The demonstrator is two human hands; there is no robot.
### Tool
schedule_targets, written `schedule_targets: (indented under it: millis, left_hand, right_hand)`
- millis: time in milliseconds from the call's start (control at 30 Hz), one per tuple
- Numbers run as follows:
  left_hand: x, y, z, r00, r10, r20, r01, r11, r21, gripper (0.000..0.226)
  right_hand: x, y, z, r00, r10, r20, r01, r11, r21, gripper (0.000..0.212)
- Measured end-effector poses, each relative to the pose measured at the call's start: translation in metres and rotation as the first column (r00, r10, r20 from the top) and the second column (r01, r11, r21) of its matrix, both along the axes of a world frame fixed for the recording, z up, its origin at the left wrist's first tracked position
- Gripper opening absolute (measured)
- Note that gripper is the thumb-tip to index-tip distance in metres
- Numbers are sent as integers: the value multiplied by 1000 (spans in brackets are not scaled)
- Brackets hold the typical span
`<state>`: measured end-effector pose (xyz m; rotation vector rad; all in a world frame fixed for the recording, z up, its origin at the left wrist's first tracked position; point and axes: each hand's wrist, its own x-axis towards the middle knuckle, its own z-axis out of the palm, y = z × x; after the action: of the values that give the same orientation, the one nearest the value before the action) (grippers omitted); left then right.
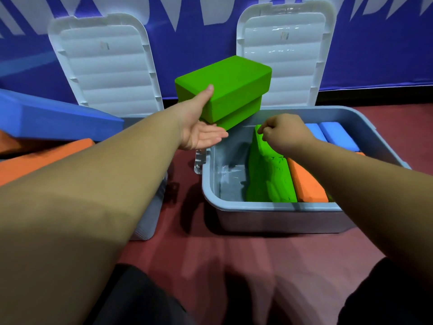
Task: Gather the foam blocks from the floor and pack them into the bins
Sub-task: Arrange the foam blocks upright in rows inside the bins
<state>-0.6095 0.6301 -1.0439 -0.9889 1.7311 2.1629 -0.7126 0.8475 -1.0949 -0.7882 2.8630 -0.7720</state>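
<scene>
Down below, a dark red floor (182, 184) with two grey bins side by side, the left bin (150, 216) and the right bin (269, 206), each backed by an upright white lid, left lid (105, 66) and right lid (285, 55), against a blue wall (375, 55) with white shapes. Across the near right corner of the left bin, a bare left forearm (105, 184), hiding much of it; inside, an orange block (46, 158) lying low and a large blue block (51, 120) tilted above it. Dark clothing (140, 296) along the bottom edge. Over the far left corner of the right bin, partly covering the right lid, two bright green blocks stacked: upper green block (234, 85) turned a little askew on the lower green block (234, 118), both smooth, with rounded edges. Left hand (199, 127) open against them, fingers straight under the lower one, thumb straight up the side of the upper one; contact with the rim below not discernible. Right hand (285, 134) inside the right bin, fingers curled, pinching the top corner of an upright green block (267, 179), scuffed on its face, standing on edge near the middle, bare grey bottom to its left. Touching its right side, a second orange block (307, 181) on edge; at the far right corner, two pale blue blocks (337, 137) side by side.
</scene>
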Motion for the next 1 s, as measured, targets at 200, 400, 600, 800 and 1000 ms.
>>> schedule_targets:
  millis: [200,400,600,800,1000]
  left_hand:
    - [-2,7,5,998,37,-47,-38,999,-13,85]
    - [-2,27,12,993,-69,-100,65,997,-47,78]
    - [-11,48,6,960,-279,-31,276,958,-76,76]
    - [-25,57,-5,896,-443,41,443,896,10,78]
    - [-25,77,-21,867,-470,164,498,818,-289,82]
  right_hand:
    - [-13,19,5,998,-62,-8,62,998,18,32]
    - [-30,46,17,976,-206,75,217,957,-192,46]
    - [-40,79,44,792,-203,576,557,627,-544,51]
    - [-38,105,47,782,-66,620,551,538,-637,60]
    - [-25,107,49,693,95,715,512,634,-580,86]
